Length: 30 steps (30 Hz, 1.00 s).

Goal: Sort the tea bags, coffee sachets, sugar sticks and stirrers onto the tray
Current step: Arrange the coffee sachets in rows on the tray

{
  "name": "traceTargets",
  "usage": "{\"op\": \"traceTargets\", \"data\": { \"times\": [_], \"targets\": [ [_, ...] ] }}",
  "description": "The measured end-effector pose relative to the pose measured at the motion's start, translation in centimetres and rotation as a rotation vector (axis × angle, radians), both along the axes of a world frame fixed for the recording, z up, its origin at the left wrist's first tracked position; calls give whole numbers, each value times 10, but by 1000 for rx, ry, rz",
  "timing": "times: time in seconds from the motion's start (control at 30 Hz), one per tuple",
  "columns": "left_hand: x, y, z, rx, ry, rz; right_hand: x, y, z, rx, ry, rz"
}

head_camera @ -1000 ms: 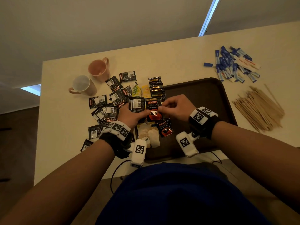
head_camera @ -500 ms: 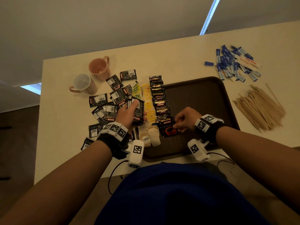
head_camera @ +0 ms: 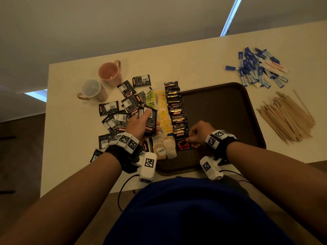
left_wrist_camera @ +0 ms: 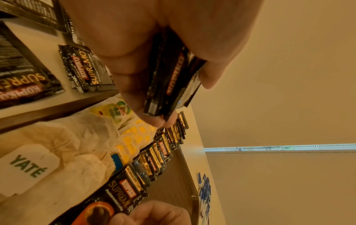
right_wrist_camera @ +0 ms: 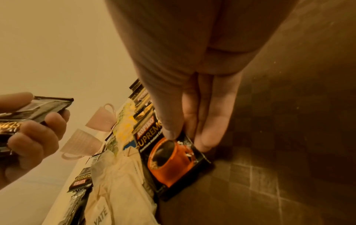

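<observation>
— Since a second ago, my right hand (head_camera: 198,134) is coming down from the left hand's stack to the near end of the coffee row; the left hand (head_camera: 141,125) is staying lifted with its sachets.

— What is the head view showing?

— I'm seeing the left hand gripping a small stack of sachets (head_camera: 150,122) above the table (head_camera: 70,138), and the right pinching the front sachet (head_camera: 183,145) onto the tray (head_camera: 230,106).

— And the left wrist view?

— It's showing black packets with red lettering, squeezed between thumb and fingers.

— The right wrist view?

— Thumb and fingers (right_wrist_camera: 215,121) are pressing a glossy sachet with an orange cup. I'm judging it best to lay it flat, overlapping the row evenly, beside the tea bags (head_camera: 165,150), before letting go.
</observation>
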State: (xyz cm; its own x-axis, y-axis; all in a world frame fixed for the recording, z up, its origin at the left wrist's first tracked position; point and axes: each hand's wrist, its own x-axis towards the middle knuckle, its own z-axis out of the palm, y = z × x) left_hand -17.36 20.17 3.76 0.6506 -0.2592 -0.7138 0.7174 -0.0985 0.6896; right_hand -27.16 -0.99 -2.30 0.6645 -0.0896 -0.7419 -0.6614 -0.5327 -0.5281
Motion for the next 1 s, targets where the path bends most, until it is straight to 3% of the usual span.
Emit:
{"op": "traceTargets", "data": {
  "times": [0.4, 0.57, 0.67, 0.73, 0.87, 1.0],
  "targets": [
    [-4, -3, 3, -2, 32, 18, -3, -7, 0, -26, 118, 74],
    [-7, -3, 7, 2, 97, 13, -1, -15, 7, -84, 61, 86],
    [-8, -5, 13, -7, 149, 24, 7, -16, 23, -184, -108, 126],
    [-6, -7, 12, 45, 99, 33, 13, -13, 35, -223, -295, 142],
    [-5, -9, 13, 105, 31, -18, 21, 2, 58, -159, -640, 189],
    [-9, -10, 14, 86, 6, -47, 23, 19, 67, -191, -832, 383]
  ]
}}
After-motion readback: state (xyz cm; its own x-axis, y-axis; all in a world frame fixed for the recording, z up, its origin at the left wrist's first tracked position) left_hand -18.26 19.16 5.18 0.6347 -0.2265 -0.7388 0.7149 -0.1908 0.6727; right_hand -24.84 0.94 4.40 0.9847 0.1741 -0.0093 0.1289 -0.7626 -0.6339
